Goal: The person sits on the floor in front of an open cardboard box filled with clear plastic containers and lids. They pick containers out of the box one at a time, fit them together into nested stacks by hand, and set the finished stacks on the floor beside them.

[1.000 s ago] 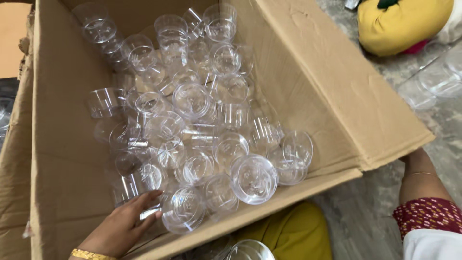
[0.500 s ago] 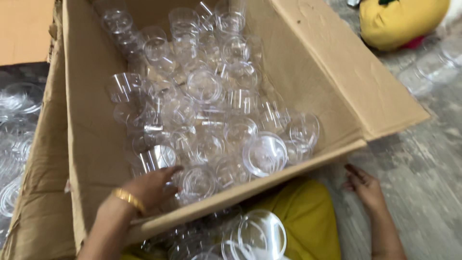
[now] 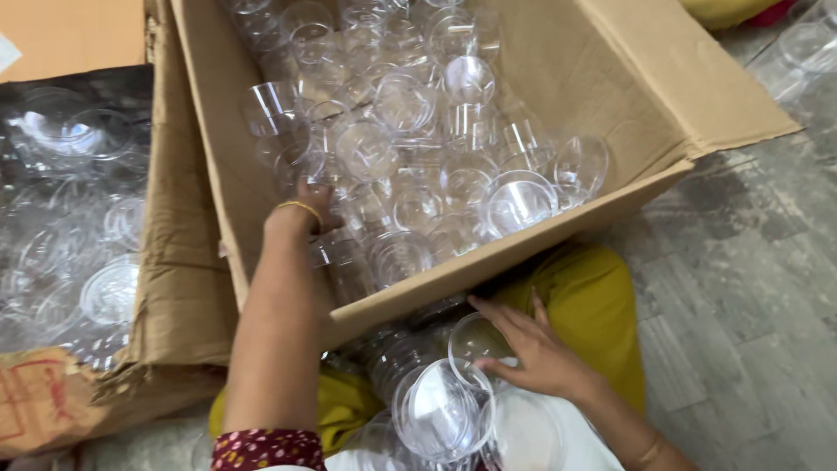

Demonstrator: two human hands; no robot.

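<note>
Where the grey, streaked stone floor (image 3: 750,288) fills the frame from three to five o'clock, the person sits on it with yellow-green cloth (image 3: 593,296) over the lap at six o'clock. A large brown cardboard box (image 3: 610,78) takes up the centre and twelve o'clock, its flaps folded outward, the near wall running aslant just above the lap. It is heaped with clear plastic cups (image 3: 410,148), lying every way, some upright, some on their sides.

The left hand (image 3: 305,205), a gold bangle (image 3: 299,208) on its wrist, reaches over the near wall into the box at about nine o'clock of the heap. Its fingers are buried among the cups, so whether they are closed on one cannot be told. The left forearm runs down to a dark red patterned sleeve (image 3: 261,449) at seven o'clock.

The right hand (image 3: 532,344) lies low at five o'clock, just outside the near wall, fingers spread and flat against the rim of a clear cup (image 3: 475,340); it touches rather than clasps. That cup sits at the top of a cluster of clear cups (image 3: 440,410) resting on the lap at six o'clock.

At nine o'clock a second, worn cardboard box (image 3: 174,296) stands touching the first, holding more clear ware (image 3: 70,201) against a dark lining. More clear pieces (image 3: 802,48) lie on the floor at two o'clock.
</note>
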